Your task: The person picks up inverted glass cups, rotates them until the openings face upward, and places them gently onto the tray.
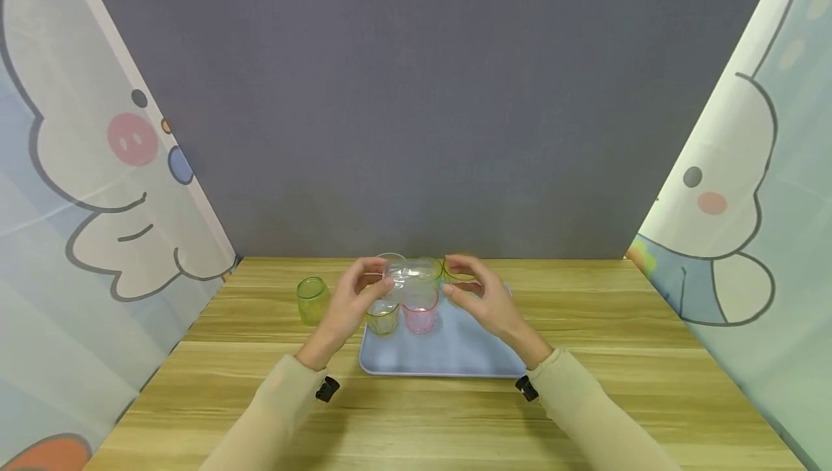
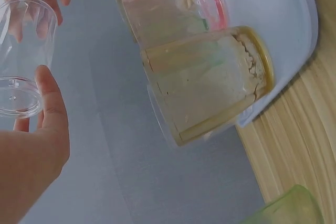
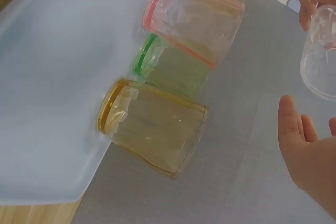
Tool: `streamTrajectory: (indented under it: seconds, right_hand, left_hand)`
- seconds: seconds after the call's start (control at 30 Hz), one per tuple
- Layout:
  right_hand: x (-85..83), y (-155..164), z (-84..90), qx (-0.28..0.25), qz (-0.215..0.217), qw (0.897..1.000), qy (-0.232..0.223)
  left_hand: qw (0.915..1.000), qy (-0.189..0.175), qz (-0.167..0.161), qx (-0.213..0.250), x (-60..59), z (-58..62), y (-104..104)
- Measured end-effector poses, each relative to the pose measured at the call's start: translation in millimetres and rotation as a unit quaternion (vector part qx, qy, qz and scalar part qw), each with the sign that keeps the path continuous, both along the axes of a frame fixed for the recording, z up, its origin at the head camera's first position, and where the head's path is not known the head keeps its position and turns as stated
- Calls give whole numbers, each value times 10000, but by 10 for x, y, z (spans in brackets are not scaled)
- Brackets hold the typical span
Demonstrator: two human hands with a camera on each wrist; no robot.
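Observation:
My left hand [image 1: 354, 297] holds a clear plastic cup [image 1: 412, 273] on its side above the tray, thumb and fingers at the base end [image 2: 20, 98]. My right hand [image 1: 484, 301] is held near the cup's rim, fingers spread; in the right wrist view a gap shows between this hand [image 3: 310, 150] and the cup [image 3: 319, 59]. Below, on a pale blue tray [image 1: 448, 363], stand a yellow cup [image 1: 382, 321], a pink cup [image 1: 420, 319], a green cup [image 3: 173, 66] and an amber cup [image 3: 155, 127]. Another clear cup [image 1: 390, 257] is partly hidden behind my left hand.
A green cup [image 1: 313, 303] stands on the wooden table [image 1: 260, 355], left of the tray. A grey panel [image 1: 429, 110] rises behind the table. Printed cartoon curtains [image 1: 71, 167] hang at both sides.

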State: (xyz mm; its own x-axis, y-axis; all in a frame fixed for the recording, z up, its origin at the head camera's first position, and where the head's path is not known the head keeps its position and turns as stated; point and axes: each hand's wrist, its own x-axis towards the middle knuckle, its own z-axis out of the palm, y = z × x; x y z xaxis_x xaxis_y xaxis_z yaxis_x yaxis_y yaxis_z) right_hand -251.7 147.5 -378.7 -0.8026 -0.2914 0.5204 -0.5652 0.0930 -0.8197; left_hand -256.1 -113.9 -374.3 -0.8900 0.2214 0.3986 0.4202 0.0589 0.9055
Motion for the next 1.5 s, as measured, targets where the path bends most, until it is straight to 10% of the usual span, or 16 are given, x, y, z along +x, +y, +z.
streamTrajectory:
  seconds: [1.5]
  right_hand:
    - [135,123,7,-395,381,9961,-693]
  left_hand:
    - [9962,-653,-503,272,15,-73,312]
